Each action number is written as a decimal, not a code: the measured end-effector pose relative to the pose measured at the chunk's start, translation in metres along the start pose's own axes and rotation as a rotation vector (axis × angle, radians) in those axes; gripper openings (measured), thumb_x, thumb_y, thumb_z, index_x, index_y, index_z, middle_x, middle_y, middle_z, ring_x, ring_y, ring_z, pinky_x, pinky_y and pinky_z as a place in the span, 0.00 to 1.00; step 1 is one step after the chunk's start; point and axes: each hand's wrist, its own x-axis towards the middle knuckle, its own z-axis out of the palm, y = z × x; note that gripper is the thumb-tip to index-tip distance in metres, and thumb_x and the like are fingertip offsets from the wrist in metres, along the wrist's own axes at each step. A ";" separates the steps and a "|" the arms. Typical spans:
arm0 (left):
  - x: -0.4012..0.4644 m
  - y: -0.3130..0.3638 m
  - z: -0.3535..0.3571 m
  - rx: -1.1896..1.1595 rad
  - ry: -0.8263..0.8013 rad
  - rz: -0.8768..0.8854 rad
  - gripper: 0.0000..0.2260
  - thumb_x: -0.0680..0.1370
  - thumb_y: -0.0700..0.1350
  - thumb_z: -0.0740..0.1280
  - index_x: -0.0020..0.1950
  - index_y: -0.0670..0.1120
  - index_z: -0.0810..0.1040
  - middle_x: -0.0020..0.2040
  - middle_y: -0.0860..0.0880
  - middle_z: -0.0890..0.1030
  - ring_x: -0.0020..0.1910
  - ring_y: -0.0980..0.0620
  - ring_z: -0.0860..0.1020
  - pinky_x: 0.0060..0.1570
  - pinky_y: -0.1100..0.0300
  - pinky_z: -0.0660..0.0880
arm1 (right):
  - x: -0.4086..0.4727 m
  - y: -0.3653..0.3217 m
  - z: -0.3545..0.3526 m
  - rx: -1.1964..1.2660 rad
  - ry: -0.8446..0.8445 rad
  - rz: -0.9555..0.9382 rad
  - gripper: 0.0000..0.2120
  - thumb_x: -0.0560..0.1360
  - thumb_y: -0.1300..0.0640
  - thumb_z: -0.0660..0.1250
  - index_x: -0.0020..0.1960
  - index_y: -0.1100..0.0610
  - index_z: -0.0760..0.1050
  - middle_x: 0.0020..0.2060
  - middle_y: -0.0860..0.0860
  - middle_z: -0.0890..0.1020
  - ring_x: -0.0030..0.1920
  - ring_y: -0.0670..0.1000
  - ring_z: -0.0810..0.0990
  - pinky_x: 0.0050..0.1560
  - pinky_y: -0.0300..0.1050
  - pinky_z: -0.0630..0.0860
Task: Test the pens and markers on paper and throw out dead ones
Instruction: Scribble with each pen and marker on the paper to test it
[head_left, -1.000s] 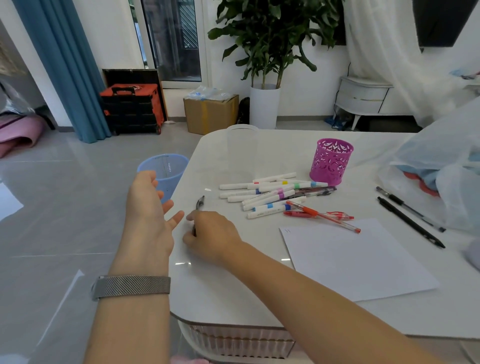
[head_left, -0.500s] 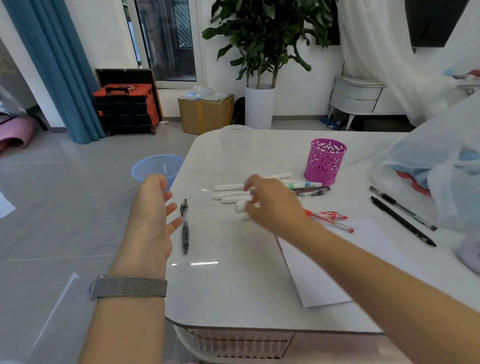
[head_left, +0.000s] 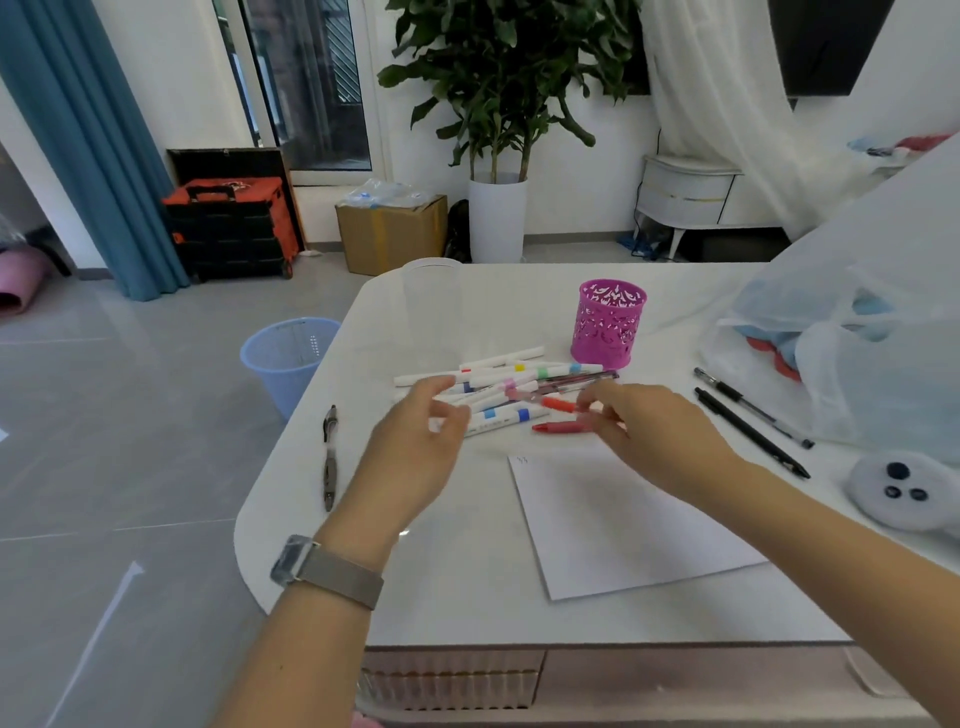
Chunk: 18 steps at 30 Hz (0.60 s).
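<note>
Left hand (head_left: 415, 447): over near end of marker pile (head_left: 498, 395), fingers loosely curled, holds nothing.
Right hand (head_left: 660, 436): fingertips pinch orange-capped pen (head_left: 558, 404), prob. just off pile's right edge.
Paper (head_left: 623, 519): right in front of pile.
Bin (head_left: 288, 358): on floor, left of pile.

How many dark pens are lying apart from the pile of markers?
3. One dark pen lies near the table's left edge; two black pens lie side by side right of the paper.

Three black pens lie on the white worktop (head_left: 467, 597): one black click pen (head_left: 329, 457) alone at the left and two slim black pens (head_left: 748, 421) at the right. One white paper sheet (head_left: 623, 525), one pink perforated pen cup (head_left: 609, 323), one clear plastic cup (head_left: 432, 306) and one blue mesh wastebasket (head_left: 287, 358) are in view. The white markers with coloured bands (head_left: 506, 376) overlap in a pile and cannot be counted exactly.
</note>
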 end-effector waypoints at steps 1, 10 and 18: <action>-0.003 -0.001 0.006 0.047 -0.059 0.076 0.19 0.79 0.49 0.62 0.70 0.56 0.66 0.60 0.54 0.74 0.56 0.53 0.75 0.53 0.62 0.69 | -0.006 -0.006 -0.009 0.090 -0.013 -0.031 0.09 0.77 0.45 0.63 0.53 0.45 0.78 0.40 0.42 0.80 0.41 0.47 0.77 0.43 0.45 0.75; -0.016 0.020 0.034 0.182 -0.092 0.388 0.07 0.81 0.49 0.57 0.45 0.51 0.70 0.36 0.56 0.72 0.39 0.53 0.71 0.42 0.55 0.69 | -0.028 -0.031 -0.063 1.407 -0.052 0.425 0.07 0.73 0.59 0.70 0.38 0.60 0.80 0.25 0.52 0.78 0.25 0.47 0.69 0.20 0.35 0.63; -0.026 0.024 0.032 0.102 -0.550 0.224 0.17 0.81 0.51 0.56 0.32 0.54 0.67 0.30 0.56 0.70 0.32 0.55 0.67 0.37 0.57 0.65 | -0.018 -0.020 -0.059 1.200 -0.360 0.216 0.24 0.81 0.55 0.57 0.28 0.59 0.73 0.22 0.57 0.74 0.21 0.50 0.67 0.21 0.35 0.64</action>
